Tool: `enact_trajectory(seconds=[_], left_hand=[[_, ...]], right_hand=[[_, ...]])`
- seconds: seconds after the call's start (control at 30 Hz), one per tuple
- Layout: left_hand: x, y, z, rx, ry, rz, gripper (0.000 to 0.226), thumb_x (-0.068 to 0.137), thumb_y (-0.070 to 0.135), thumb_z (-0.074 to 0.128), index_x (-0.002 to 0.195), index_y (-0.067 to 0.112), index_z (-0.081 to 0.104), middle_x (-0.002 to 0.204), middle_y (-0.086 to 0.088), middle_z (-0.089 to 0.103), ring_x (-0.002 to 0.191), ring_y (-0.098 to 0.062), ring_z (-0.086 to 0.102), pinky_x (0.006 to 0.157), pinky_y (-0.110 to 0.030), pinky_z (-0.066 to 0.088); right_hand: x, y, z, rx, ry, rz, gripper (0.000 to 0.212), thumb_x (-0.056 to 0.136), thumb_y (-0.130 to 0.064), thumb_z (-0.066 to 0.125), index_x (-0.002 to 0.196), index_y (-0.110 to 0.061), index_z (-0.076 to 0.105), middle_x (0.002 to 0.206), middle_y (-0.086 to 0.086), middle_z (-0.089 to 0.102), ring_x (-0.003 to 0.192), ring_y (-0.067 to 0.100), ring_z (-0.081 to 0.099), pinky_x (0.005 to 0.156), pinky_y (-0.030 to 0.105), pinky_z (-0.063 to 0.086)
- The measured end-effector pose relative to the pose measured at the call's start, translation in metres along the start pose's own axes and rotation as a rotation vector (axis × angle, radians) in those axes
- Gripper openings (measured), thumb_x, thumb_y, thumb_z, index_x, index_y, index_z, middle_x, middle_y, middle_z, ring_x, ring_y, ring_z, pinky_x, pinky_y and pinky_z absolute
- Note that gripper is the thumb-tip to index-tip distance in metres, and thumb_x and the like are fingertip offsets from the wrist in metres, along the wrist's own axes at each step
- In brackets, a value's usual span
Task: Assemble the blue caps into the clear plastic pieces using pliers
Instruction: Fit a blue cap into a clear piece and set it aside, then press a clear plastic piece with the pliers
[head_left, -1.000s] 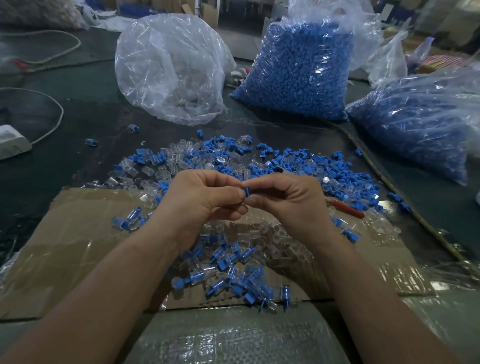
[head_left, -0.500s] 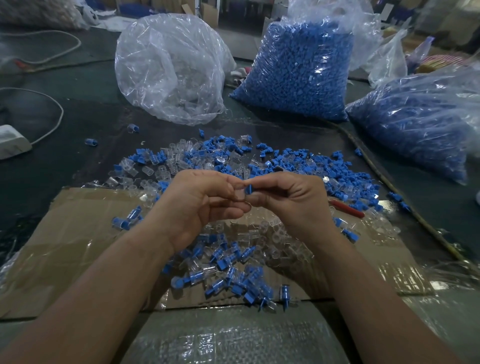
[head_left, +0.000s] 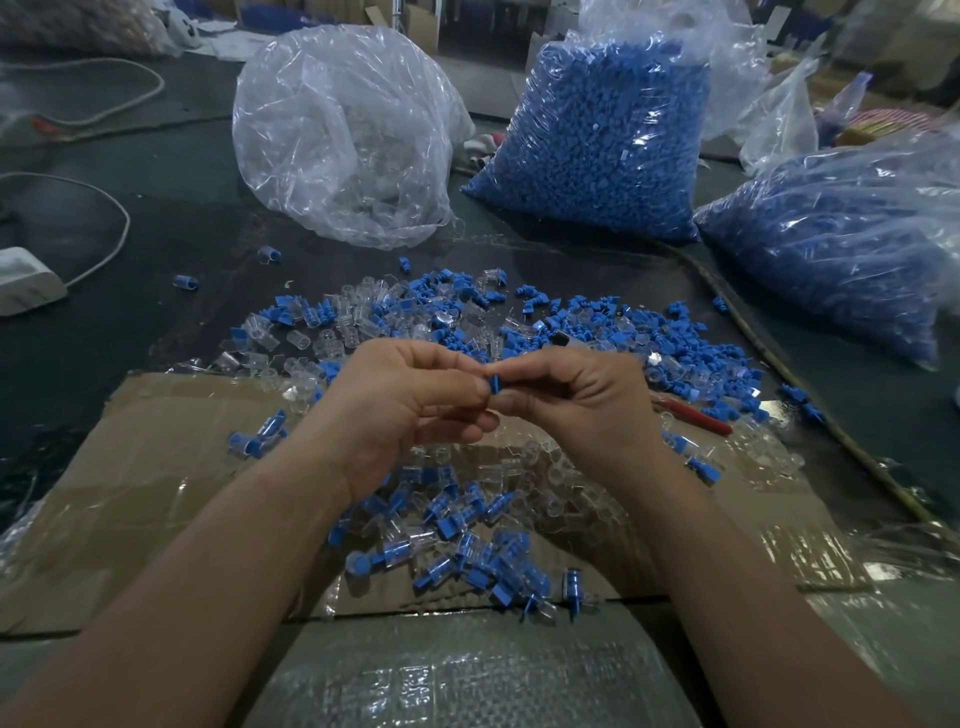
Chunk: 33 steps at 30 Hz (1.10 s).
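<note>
My left hand (head_left: 410, 410) and my right hand (head_left: 576, 400) meet fingertip to fingertip above the cardboard. Between them sits a small blue cap (head_left: 495, 385), pinched by the right thumb and forefinger. The left hand's curled fingers close on the other end; a clear piece there is hidden by the fingers. Loose blue caps and clear plastic pieces (head_left: 467, 317) are scattered behind the hands. A heap of assembled pieces (head_left: 467, 540) lies below them. Red-handled pliers (head_left: 696, 418) lie on the table right of my right hand, partly hidden.
A flattened cardboard sheet (head_left: 156, 493) covers the near table. Behind stand a clear bag of clear pieces (head_left: 343, 135) and two bags of blue caps (head_left: 602, 140), (head_left: 841, 249). A white adapter with cord (head_left: 26, 280) lies far left. A thin stick (head_left: 810, 395) runs along the right.
The hands stay together in the same spot. The blue cap between the fingertips shows a little more now, and the fingers have shifted slightly around it.
</note>
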<state>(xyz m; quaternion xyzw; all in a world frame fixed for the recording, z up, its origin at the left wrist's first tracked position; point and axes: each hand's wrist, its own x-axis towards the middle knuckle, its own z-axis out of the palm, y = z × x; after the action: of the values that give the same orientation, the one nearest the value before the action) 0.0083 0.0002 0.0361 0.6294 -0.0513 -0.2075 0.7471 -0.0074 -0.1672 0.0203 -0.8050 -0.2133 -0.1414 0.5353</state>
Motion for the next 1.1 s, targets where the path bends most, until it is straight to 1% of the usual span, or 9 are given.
enact_trajectory(seconds=[0.17, 0.37, 0.5, 0.6, 0.7, 0.8, 0.9, 1.03, 1.1], left_hand=[[0.0, 0.001, 0.0, 0.0, 0.008, 0.003, 0.005, 0.053, 0.005, 0.068, 0.058, 0.008, 0.068, 0.061, -0.014, 0.067, 0.052, -0.02, 0.066, 0.045, -0.019, 0.05], [0.0, 0.0, 0.002, 0.039, 0.019, 0.021, 0.007, 0.061, -0.002, 0.067, 0.065, 0.002, 0.064, 0.059, -0.013, 0.067, 0.05, -0.019, 0.065, 0.044, -0.018, 0.05], [0.001, -0.002, 0.003, 0.035, 0.035, 0.026, 0.009, 0.067, -0.006, 0.064, 0.065, 0.002, 0.063, 0.056, -0.012, 0.065, 0.048, -0.018, 0.063, 0.043, -0.018, 0.05], [0.001, -0.002, 0.005, -0.002, 0.043, 0.035, 0.012, 0.055, 0.004, 0.067, 0.066, 0.001, 0.062, 0.055, -0.011, 0.064, 0.048, -0.017, 0.063, 0.043, -0.018, 0.05], [0.001, -0.001, 0.003, -0.025, 0.066, 0.049, 0.008, 0.061, -0.001, 0.066, 0.068, 0.0, 0.061, 0.054, -0.009, 0.064, 0.049, -0.016, 0.063, 0.044, -0.017, 0.049], [0.001, 0.0, 0.002, -0.041, 0.077, 0.053, 0.007, 0.064, -0.003, 0.065, 0.068, 0.0, 0.06, 0.053, -0.008, 0.063, 0.049, -0.017, 0.063, 0.045, -0.018, 0.05], [0.001, -0.001, 0.003, -0.049, 0.074, 0.055, 0.006, 0.068, -0.005, 0.064, 0.068, 0.0, 0.06, 0.054, -0.008, 0.063, 0.05, -0.017, 0.063, 0.044, -0.018, 0.05], [0.002, -0.001, 0.002, -0.054, 0.071, 0.06, 0.006, 0.07, -0.006, 0.063, 0.068, -0.001, 0.06, 0.053, -0.008, 0.063, 0.049, -0.017, 0.063, 0.044, -0.018, 0.05], [0.002, -0.001, 0.003, -0.051, 0.066, 0.058, 0.006, 0.071, -0.006, 0.063, 0.069, -0.001, 0.06, 0.054, -0.008, 0.063, 0.05, -0.017, 0.063, 0.044, -0.018, 0.049]], right_hand=[[0.0, -0.002, 0.001, 0.007, -0.004, -0.005, 0.031, 0.068, -0.009, 0.07, 0.098, -0.015, 0.065, 0.071, -0.028, 0.064, 0.074, -0.007, 0.064, 0.066, 0.007, 0.048], [-0.001, -0.003, 0.0, -0.004, -0.019, -0.012, 0.034, 0.068, -0.004, 0.071, 0.1, -0.011, 0.063, 0.082, -0.021, 0.064, 0.077, -0.004, 0.065, 0.07, 0.011, 0.05], [0.0, -0.006, -0.001, -0.025, -0.042, 0.018, 0.032, 0.068, -0.009, 0.072, 0.098, -0.016, 0.065, 0.082, -0.019, 0.065, 0.078, -0.002, 0.066, 0.07, 0.013, 0.051], [0.001, -0.012, -0.012, -0.042, -0.05, 0.18, 0.031, 0.061, -0.037, 0.069, 0.092, -0.033, 0.064, 0.077, -0.02, 0.065, 0.078, -0.003, 0.065, 0.068, 0.008, 0.048], [0.004, -0.007, -0.039, -0.277, 0.099, 0.356, 0.044, 0.061, -0.051, 0.063, 0.1, -0.03, 0.062, 0.083, -0.022, 0.06, 0.078, -0.006, 0.061, 0.065, 0.004, 0.045], [0.004, 0.004, -0.069, -0.548, 0.083, 0.588, 0.055, 0.073, -0.043, 0.068, 0.121, -0.02, 0.055, 0.11, -0.008, 0.06, 0.093, 0.003, 0.054, 0.079, 0.018, 0.041], [0.002, 0.011, -0.078, -0.696, -0.139, 0.836, 0.07, 0.073, -0.046, 0.07, 0.132, -0.02, 0.044, 0.129, 0.001, 0.051, 0.11, 0.017, 0.048, 0.09, 0.034, 0.037], [0.004, 0.01, -0.071, -0.775, -0.3, 0.908, 0.06, 0.069, -0.048, 0.072, 0.119, -0.023, 0.049, 0.097, -0.005, 0.047, 0.087, 0.012, 0.043, 0.071, 0.029, 0.035], [0.005, 0.009, -0.069, -0.806, -0.314, 0.904, 0.055, 0.069, -0.046, 0.072, 0.114, -0.024, 0.05, 0.091, -0.007, 0.045, 0.084, 0.011, 0.043, 0.067, 0.028, 0.034]])
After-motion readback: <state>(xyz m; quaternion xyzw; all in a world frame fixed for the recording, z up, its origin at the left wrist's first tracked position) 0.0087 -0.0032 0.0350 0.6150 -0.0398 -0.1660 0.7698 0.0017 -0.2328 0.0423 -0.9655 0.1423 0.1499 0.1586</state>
